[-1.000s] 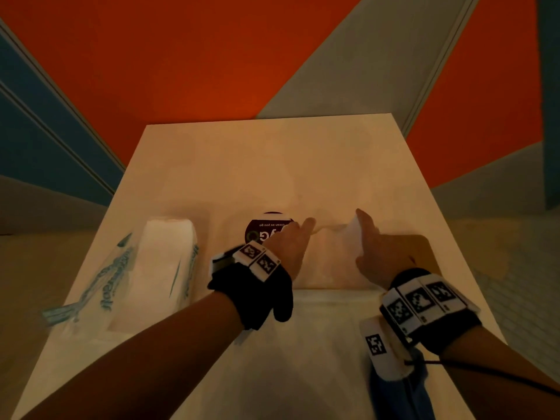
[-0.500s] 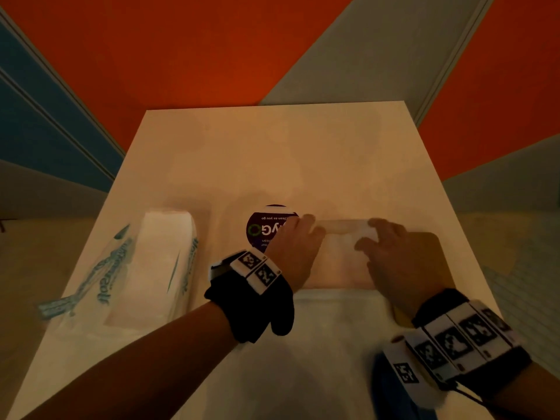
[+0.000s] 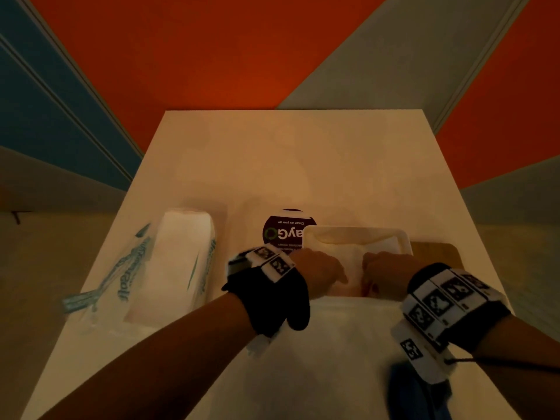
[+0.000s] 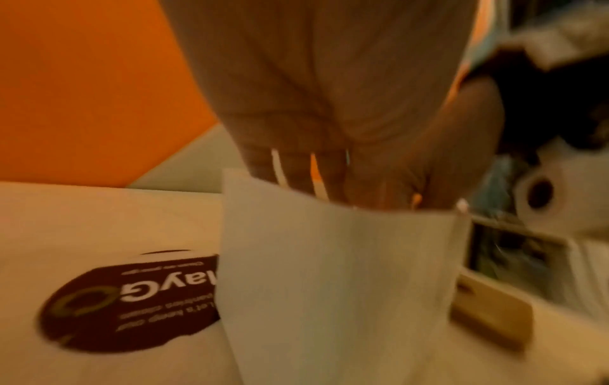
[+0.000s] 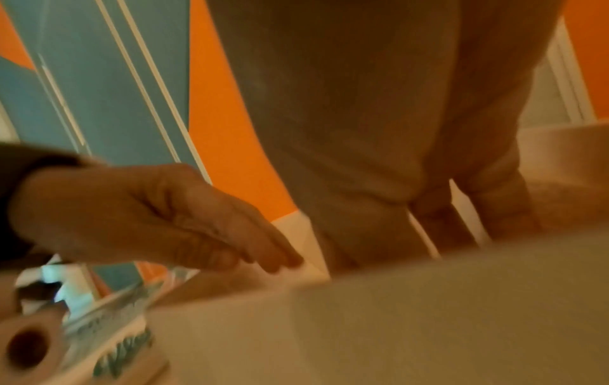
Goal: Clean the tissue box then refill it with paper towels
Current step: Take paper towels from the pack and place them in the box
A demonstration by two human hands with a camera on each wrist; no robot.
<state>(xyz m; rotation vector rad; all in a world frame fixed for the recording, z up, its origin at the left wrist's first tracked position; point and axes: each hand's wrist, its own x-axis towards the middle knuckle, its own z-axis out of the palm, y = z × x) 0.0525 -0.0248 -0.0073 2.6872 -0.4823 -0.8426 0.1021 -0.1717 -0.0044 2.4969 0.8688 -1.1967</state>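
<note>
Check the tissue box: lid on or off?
Off. The tissue box is open-topped; both hands reach inside onto white paper towels.

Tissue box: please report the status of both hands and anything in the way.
Both hands inside tissue box: left hand, right hand press paper towels down. Towel pack lies left. Round sticker beside box; no obstruction.

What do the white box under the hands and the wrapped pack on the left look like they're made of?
White box: seems rigid plastic, smooth matte, with rounded moulded corners; ceramic can't be excluded. Pack: white paper towels stacked in thin clear plastic film, which looks glossy, crinkled and printed in green.
</note>
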